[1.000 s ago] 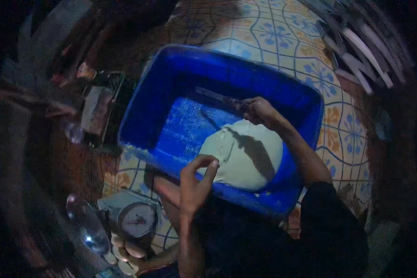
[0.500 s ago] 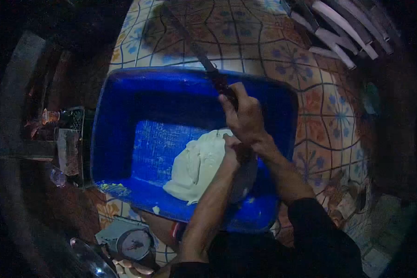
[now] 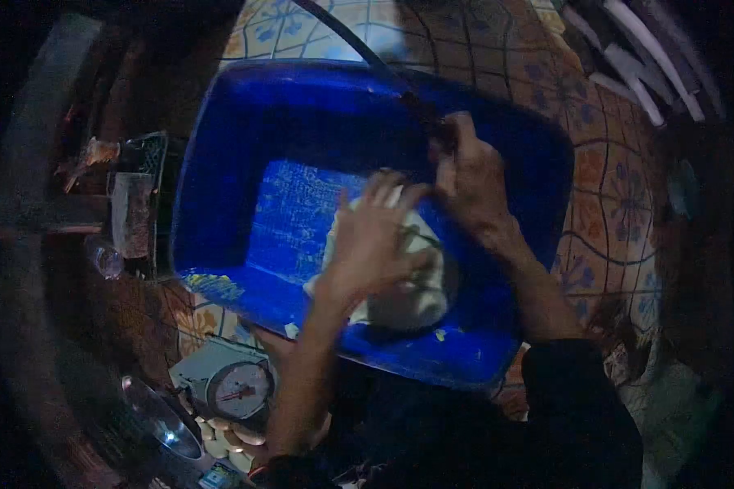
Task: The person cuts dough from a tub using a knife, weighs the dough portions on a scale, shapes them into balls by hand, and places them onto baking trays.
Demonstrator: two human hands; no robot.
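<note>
A pale mass of dough point(image 3: 422, 238) lies in the right part of a large blue tub point(image 3: 208, 175). My left hand point(image 3: 373, 236) is open on top of it, fingers spread, covering much of it. My right hand point(image 3: 475, 181) is closed around the dark handle of a long, dark-bladed machete point(image 3: 347, 34). It is held above the right side of the tub, and the blade reaches up and left past the far rim. The blade's tip is out of the frame.
Patterned floor tiles point(image 3: 607, 196) surround the tub. Near its front left corner stand a dial scale point(image 3: 238, 389), a shiny metal dish point(image 3: 163, 422) and several pale rounded pieces point(image 3: 224, 444). A glass jar point(image 3: 106, 257) is at left. Pale sticks point(image 3: 628, 73) lie at upper right.
My left hand has moved left from beside my right wrist and spread out over the dough. My right hand still grips the machete. The view has shifted, so the tub sits higher and farther right.
</note>
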